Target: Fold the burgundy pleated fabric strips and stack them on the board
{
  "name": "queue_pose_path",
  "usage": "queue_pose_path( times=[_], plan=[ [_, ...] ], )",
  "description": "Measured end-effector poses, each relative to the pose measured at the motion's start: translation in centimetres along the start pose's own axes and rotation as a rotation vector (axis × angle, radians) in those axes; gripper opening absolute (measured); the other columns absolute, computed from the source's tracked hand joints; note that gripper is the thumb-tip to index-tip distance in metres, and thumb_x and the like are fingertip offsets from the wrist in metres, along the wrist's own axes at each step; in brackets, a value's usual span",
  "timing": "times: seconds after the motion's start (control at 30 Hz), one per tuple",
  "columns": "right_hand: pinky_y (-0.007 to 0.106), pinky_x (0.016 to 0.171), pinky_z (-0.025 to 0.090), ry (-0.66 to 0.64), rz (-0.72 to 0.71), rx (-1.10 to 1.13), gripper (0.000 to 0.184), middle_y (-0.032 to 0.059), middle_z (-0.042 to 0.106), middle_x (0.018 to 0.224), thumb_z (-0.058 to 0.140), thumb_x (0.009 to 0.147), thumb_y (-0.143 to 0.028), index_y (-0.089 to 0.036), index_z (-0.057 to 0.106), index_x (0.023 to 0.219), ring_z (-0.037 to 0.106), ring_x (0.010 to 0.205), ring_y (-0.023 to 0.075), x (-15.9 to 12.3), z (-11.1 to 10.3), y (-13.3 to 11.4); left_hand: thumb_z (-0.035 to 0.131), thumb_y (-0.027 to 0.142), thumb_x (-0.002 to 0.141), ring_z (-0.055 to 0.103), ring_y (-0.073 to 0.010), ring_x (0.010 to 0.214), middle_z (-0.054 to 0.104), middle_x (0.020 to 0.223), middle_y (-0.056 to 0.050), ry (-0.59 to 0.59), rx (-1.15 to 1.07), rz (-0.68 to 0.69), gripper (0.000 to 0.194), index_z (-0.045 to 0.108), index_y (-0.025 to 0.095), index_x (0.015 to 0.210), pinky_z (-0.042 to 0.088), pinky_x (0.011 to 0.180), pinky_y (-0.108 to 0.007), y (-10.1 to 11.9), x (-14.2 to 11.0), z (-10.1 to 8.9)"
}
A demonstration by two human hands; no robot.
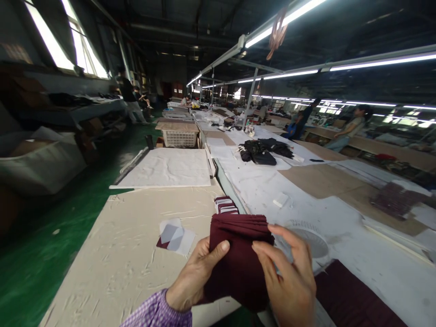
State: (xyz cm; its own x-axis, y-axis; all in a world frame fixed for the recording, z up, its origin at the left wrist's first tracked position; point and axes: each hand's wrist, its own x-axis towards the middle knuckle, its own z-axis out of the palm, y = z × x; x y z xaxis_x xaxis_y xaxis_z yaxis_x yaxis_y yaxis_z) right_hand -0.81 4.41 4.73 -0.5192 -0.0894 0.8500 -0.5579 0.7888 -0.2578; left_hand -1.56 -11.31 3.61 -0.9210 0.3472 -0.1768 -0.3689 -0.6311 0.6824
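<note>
A stack of maroon fabric pieces (238, 268) is held up in front of me, its layered edges fanned along the top. My left hand (199, 272) grips the stack from the left, thumb across its front. At the right edge of the stack is my right hand (289, 268), its index finger and thumb apart and touching the upper corner. Just behind the stack, a small pile of maroon and white pieces (226, 205) lies on the table. To the left, white and grey squares (177, 237) rest over a bit of maroon cloth.
The cream-covered table (136, 245) spreads left; a white table (252, 181) runs to the right, bearing black garments (264, 151) and maroon cloth (354, 295). Farther off stands a plastic crate (180, 138). Several people are in the background. Green floor (61, 231) shows at left.
</note>
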Motion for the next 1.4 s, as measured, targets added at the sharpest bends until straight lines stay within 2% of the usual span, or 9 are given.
queue_pose_path(
  times=[0.2, 0.3, 0.4, 0.53, 0.6, 0.7, 0.83, 1.1, 1.4],
  plan=[
    [0.036, 0.079, 0.045, 0.049, -0.181, -0.030, 0.017, 0.0069, 0.067, 0.089, 0.062, 0.080, 0.000, -0.015, 0.068, 0.086, 0.057, 0.090, 0.0200, 0.1, -0.8, -0.6, 0.064, 0.023, 0.080, 0.065, -0.0124, 0.060, 0.072, 0.070, -0.005, 0.018, -0.031, 0.020, 0.011, 0.069, 0.014, 0.083, 0.049, 0.059, -0.021, -0.5, 0.2, 0.1],
    [0.033, 0.077, 0.046, -0.017, -0.154, 0.050, 0.016, 0.0046, 0.070, 0.085, 0.058, 0.082, -0.002, -0.016, 0.064, 0.087, 0.061, 0.086, 0.0177, -0.1, -1.1, -0.2, 0.064, 0.023, 0.079, 0.065, -0.0132, 0.059, 0.073, 0.071, -0.006, 0.005, -0.038, 0.012, 0.011, 0.068, 0.014, 0.081, 0.050, 0.058, -0.022, -0.8, 0.2, 0.4],
    [0.029, 0.073, 0.051, -0.121, 0.155, 0.147, 0.011, 0.0031, 0.071, 0.090, 0.057, 0.085, -0.017, -0.020, 0.061, 0.094, 0.065, 0.083, 0.0165, -0.7, -1.5, 0.2, 0.064, 0.022, 0.079, 0.067, -0.0146, 0.063, 0.073, 0.072, -0.007, -0.003, -0.047, -0.001, 0.013, 0.069, 0.013, 0.087, 0.051, 0.060, -0.022, -0.6, 0.2, 0.8],
    [0.030, 0.074, 0.054, -0.221, 0.768, 0.333, 0.037, 0.0055, 0.071, 0.100, 0.063, 0.077, -0.037, -0.022, 0.056, 0.110, 0.067, 0.089, 0.0215, -1.3, -2.0, -0.1, 0.063, 0.022, 0.081, 0.068, -0.0159, 0.071, 0.074, 0.076, -0.007, 0.037, -0.073, 0.024, 0.016, 0.069, 0.014, 0.092, 0.052, 0.066, -0.024, -0.1, 0.1, 1.2],
    [0.030, 0.072, 0.054, -0.244, 0.918, 0.445, 0.035, 0.0057, 0.072, 0.097, 0.062, 0.075, -0.038, -0.021, 0.060, 0.105, 0.067, 0.087, 0.0222, -1.1, -2.2, -0.5, 0.062, 0.022, 0.081, 0.068, -0.0165, 0.076, 0.074, 0.080, -0.007, 0.050, -0.098, 0.044, 0.018, 0.069, 0.014, 0.095, 0.053, 0.071, -0.025, -0.1, 0.2, 1.3],
    [0.031, 0.071, 0.053, -0.275, 0.928, 0.443, 0.029, 0.0044, 0.074, 0.085, 0.063, 0.073, -0.042, -0.020, 0.067, 0.092, 0.067, 0.079, 0.0236, -0.4, -2.2, -1.0, 0.062, 0.023, 0.082, 0.068, -0.0169, 0.081, 0.074, 0.083, -0.007, 0.054, -0.139, 0.041, 0.019, 0.068, 0.015, 0.098, 0.052, 0.077, -0.027, -0.5, 0.4, 1.3],
    [0.037, 0.075, 0.049, -0.272, 0.930, 0.311, 0.030, 0.0037, 0.074, 0.083, 0.063, 0.071, -0.048, -0.022, 0.072, 0.086, 0.065, 0.081, 0.0272, 0.1, -2.1, -0.9, 0.063, 0.022, 0.080, 0.068, -0.0166, 0.081, 0.074, 0.085, -0.006, 0.019, -0.163, 0.020, 0.015, 0.069, 0.016, 0.093, 0.052, 0.077, -0.026, -1.3, 0.7, 1.1],
    [0.036, 0.074, 0.050, -0.306, 0.905, 0.330, 0.031, 0.0042, 0.074, 0.082, 0.064, 0.073, -0.049, -0.022, 0.073, 0.085, 0.066, 0.082, 0.0275, -0.5, -2.0, 0.1, 0.070, 0.018, 0.073, 0.068, -0.0148, 0.070, 0.074, 0.078, -0.005, -0.011, -0.141, 0.016, 0.014, 0.070, 0.017, 0.086, 0.053, 0.067, -0.022, -1.8, 0.9, 0.5],
    [0.035, 0.075, 0.050, -0.305, 0.867, 0.275, 0.035, 0.0050, 0.071, 0.089, 0.055, 0.079, -0.052, -0.022, 0.066, 0.093, 0.065, 0.086, 0.0255, -1.5, -1.1, 0.5, 0.067, 0.021, 0.077, 0.069, -0.0187, 0.080, 0.074, 0.091, -0.008, 0.061, -0.129, -0.012, 0.017, 0.069, 0.015, 0.093, 0.053, 0.079, -0.029, -1.4, 1.2, 1.1]
  ],
)
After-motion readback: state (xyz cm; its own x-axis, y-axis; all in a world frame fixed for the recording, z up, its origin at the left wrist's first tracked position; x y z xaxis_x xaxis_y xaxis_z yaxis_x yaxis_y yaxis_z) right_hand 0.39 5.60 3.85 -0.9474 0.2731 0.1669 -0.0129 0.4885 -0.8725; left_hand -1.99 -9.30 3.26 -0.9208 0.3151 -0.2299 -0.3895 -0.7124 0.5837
